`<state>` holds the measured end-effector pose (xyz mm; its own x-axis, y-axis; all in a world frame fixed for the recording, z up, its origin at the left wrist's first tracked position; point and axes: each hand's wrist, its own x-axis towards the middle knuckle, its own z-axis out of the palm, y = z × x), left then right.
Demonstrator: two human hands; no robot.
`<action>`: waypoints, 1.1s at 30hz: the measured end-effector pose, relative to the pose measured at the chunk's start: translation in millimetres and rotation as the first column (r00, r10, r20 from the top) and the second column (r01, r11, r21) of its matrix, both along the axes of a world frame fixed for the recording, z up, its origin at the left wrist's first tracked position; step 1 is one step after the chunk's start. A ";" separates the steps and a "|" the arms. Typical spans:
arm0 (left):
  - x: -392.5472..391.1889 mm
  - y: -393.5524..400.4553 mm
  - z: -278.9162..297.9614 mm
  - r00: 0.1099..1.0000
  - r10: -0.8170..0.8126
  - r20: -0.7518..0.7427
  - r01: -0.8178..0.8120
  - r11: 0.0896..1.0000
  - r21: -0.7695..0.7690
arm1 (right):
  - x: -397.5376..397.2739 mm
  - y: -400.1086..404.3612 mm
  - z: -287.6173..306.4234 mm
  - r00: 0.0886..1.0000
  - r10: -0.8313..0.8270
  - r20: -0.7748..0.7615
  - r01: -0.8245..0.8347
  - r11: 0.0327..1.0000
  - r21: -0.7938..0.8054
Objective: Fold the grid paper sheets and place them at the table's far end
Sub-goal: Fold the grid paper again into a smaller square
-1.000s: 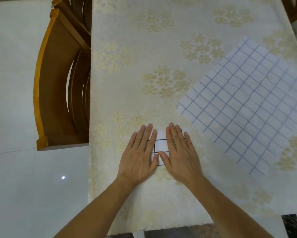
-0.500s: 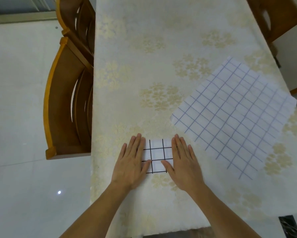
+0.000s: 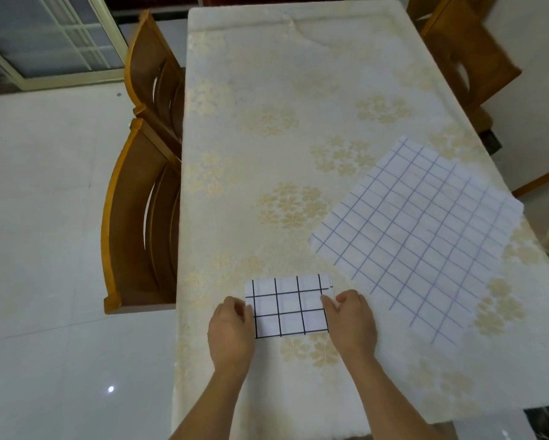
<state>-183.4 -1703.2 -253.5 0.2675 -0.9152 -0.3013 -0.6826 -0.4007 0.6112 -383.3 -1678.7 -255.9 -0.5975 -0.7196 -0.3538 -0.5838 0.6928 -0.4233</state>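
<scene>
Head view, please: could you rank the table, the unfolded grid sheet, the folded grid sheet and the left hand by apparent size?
1. table
2. unfolded grid sheet
3. folded grid sheet and left hand: too alike to rank.

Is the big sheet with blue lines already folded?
No, the big blue-lined sheet lies open and flat on the table; only the small black-lined sheet, held between both hands, is folded.

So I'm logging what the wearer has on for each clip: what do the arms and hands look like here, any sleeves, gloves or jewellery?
Both forearms are bare up to the frame edge, no sleeves showing. The left hand and right hand wear no gloves, and no rings, watch or bracelet are visible.
</scene>
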 end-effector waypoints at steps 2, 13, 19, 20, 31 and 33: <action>-6.1 -2.0 1.0 0.999 0.052 0.007 -0.052 0.998 0.024 | 2.4 -5.7 0.2 0.999 -0.048 0.024 0.047 0.998 0.034; -19.8 -12.5 0.1 0.994 0.100 0.038 -0.105 0.983 0.153 | 9.0 -20.1 -4.4 0.989 -0.124 0.081 0.113 0.986 0.123; -21.3 -7.4 11.4 0.991 0.114 -0.073 -0.105 0.987 0.119 | 6.3 -14.8 6.4 0.951 -0.143 0.273 0.155 0.988 -0.023; -19.7 -6.8 12.8 0.989 0.112 -0.101 -0.100 0.987 0.123 | 5.8 -14.6 9.8 0.945 -0.153 0.289 0.175 0.983 -0.051; 10.5 -7.5 36.7 0.842 0.222 -0.492 -0.113 0.964 0.243 | 10.6 -7.4 34.3 0.609 -0.302 0.733 0.422 0.906 0.023; 17.6 -10.2 45.7 0.818 0.232 -0.526 -0.111 0.962 0.251 | 15.8 -6.6 45.6 0.611 -0.237 0.755 0.394 0.919 -0.030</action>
